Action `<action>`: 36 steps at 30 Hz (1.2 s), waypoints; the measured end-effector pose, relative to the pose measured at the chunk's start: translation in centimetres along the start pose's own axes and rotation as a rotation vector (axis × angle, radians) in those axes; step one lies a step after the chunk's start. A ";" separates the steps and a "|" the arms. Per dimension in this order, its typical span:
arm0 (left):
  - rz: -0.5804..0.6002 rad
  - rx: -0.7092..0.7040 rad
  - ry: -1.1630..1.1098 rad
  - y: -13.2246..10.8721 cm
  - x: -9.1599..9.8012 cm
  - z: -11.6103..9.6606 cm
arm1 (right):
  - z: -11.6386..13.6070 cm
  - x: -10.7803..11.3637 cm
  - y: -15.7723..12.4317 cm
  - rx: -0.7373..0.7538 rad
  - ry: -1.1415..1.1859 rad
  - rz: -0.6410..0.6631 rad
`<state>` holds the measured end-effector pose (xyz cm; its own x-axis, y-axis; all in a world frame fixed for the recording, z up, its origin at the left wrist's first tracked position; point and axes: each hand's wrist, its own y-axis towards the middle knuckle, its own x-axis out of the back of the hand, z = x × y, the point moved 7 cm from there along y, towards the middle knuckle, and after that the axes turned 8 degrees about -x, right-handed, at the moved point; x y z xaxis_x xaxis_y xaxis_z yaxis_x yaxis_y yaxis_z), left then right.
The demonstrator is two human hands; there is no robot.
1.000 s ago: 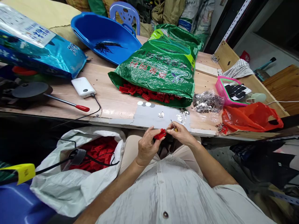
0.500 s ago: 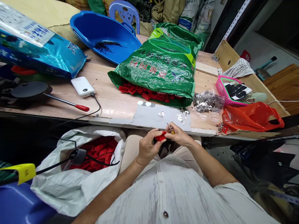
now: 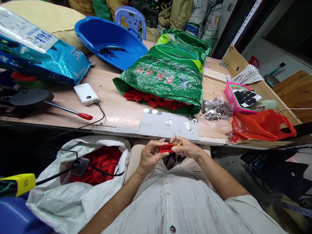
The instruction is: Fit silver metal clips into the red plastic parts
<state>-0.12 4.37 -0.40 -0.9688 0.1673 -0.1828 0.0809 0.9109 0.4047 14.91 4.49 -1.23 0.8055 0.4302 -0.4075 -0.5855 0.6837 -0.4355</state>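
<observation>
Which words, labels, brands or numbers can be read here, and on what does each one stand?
Yellow tag: looks like "N/A", not certain.
Green woven sack: printed characters upside down, too blurred to read.
Blue sack: white label with characters, too small to read.

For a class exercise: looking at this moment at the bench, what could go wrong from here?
The yellow-handled tool in the right hand has a thin metal tip close to the left hand gripping the red plastic piece; it might slip and jab a finger. Loose silver pieces on the grey sheet could get brushed off.
</observation>
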 end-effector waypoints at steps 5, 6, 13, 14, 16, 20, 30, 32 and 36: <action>-0.170 0.214 -0.216 0.1 1.0 1.7 | 2.2 0.8 1.5 0.033 -0.336 -0.092; -0.213 0.233 -0.233 0.2 1.3 1.9 | 3.3 1.5 1.9 0.074 -0.490 -0.199; -0.320 0.213 -0.111 0.7 2.5 1.9 | 8.1 4.3 4.8 0.087 -1.345 -0.804; -0.315 0.202 -0.085 0.8 2.6 1.8 | 8.0 4.3 5.3 0.069 -1.384 -0.813; -0.303 0.191 -0.042 0.9 2.7 1.6 | 7.9 4.2 6.1 0.047 -1.430 -0.826; -0.304 0.206 -0.023 1.1 2.9 1.8 | 7.8 4.2 6.6 0.046 -1.427 -0.826; -0.357 0.452 -0.389 1.6 1.3 2.6 | 8.0 4.1 3.5 0.286 -0.907 -0.602; -0.355 0.462 -0.416 1.7 0.9 2.5 | 7.7 2.9 2.6 0.337 -0.841 -0.498; -0.333 0.471 -0.436 1.9 0.2 2.3 | 7.1 0.3 0.8 0.439 -0.876 -0.440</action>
<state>0.38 7.02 -1.74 -0.7863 -0.1014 -0.6095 -0.0148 0.9892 -0.1456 15.32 9.35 4.05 0.8251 0.2476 0.5079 -0.2842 0.9588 -0.0058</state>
